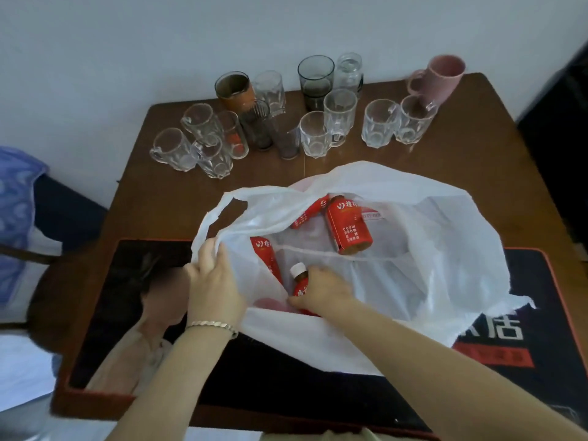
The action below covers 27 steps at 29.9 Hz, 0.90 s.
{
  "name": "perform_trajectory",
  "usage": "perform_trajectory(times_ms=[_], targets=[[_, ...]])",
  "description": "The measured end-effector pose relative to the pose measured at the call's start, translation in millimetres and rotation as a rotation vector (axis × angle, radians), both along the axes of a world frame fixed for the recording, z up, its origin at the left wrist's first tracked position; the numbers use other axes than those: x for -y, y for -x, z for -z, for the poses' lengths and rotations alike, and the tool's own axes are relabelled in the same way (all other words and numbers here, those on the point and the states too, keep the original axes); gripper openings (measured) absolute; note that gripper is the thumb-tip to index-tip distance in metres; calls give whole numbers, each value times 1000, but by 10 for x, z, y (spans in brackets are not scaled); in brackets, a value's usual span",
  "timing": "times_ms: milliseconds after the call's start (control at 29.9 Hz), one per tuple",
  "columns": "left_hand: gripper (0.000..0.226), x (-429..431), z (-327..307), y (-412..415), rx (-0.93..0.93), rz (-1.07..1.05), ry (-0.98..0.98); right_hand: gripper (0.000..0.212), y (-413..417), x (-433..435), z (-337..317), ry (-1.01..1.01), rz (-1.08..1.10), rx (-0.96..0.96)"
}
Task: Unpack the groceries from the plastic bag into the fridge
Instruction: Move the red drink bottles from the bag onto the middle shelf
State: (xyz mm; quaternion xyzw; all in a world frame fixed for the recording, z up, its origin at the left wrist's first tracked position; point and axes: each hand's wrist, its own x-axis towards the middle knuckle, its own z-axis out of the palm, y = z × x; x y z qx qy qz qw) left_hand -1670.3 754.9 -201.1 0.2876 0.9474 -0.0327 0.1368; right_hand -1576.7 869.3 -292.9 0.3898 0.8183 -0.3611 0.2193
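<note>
White plastic bag (397, 249) lies open at table centre, mouth facing 6 o'clock, sitting partly on a black mat (270, 380) with red border and partly on the brown wooden table (477, 148). Left hand (213, 281) at 8 o'clock of the bag opening, fingers pinched shut on the bag's near-left rim, lifting it; silver bracelet (212, 326) on that wrist. Right hand (321, 292) reaches inside the bag at its 6 o'clock edge, fingers curled closed around a red-labelled bottle with white cap (299, 280), cap pointing toward 12 o'clock. Three more red bottles in the bag: one lying at 12 o'clock of the opening, base toward viewer (348, 226); one just beside it at its 10 o'clock, partly under bag film (310, 211); one at 9 o'clock of the held bottle, mostly hidden by the bag fold (265, 257). Beyond the bag, at 12 o'clock across the far table edge, a cluster of clear glass mugs and tumblers (315, 135), a dark smoked glass (315, 81), an orange-banded glass (234, 90). Pink mug (440, 78) at 1 o'clock, far right corner. Blue patterned fabric (16, 192) at 9 o'clock off the table. Fridge not visible.
</note>
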Motion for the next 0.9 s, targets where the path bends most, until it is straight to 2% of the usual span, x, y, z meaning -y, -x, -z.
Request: perform_trajectory(times_ms=[67,134,200,301,401,501,535,601,668,702,802,902], targets=[[77,-9,-101,-10,-56,23,39,43,-34,-43,-4,55,55,-42],[79,28,-50,-33,-2,4,16,30,-177,-107,-36,81,152,-150],[82,39,19,-67,102,-59,-67,35,-389,-167,-118,43,255,-286],[81,-13,84,-106,106,-47,-74,56,-756,-269,-283,-113,322,-362],[64,-120,64,-195,-6,18,-6,49,-1028,-362,-281,-219,295,-318],[38,-288,35,-333,-248,269,-195,25,-1196,-462,-231,-299,426,-343],[35,-383,31,-382,-275,377,-253,23,-1228,-510,-236,-354,465,-348],[32,-690,32,-482,-62,477,-254,29,-1272,-598,-266,-401,434,-292],[42,-1105,180,-566,282,311,-185,31,-1264,-636,-284,-395,304,-205],[53,-1318,317,-582,396,207,-152,31,-1248,-639,-284,-398,251,-191],[90,-1778,695,-582,533,-85,-93,27,-1229,-640,-286,-401,214,-217],[102,-1947,914,-582,590,-271,-214,26,-1242,-650,-269,-387,222,-224]])
